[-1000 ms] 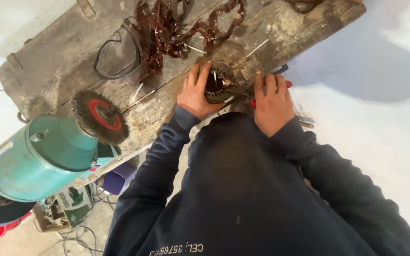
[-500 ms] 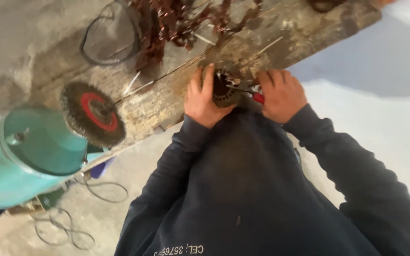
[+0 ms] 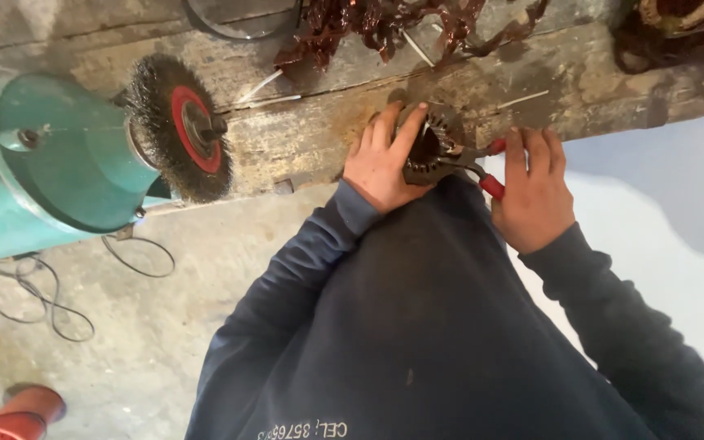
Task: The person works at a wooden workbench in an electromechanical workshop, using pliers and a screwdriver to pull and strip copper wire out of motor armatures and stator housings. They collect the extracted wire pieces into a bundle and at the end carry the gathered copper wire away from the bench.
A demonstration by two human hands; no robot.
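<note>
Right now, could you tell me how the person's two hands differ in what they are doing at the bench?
The left hand lies over the dark ring-shaped metal part, fingers spread on its rim; the right hand grips red-handled pliers whose tip reaches into that part. The left hand sits over the wooden bench, the right hand just off its edge. Both are bare, in dark blue sleeves.

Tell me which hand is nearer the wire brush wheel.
Left. The left hand grips the stator, right of the wire brush wheel; the right hand, holding pliers, is farther.
</note>
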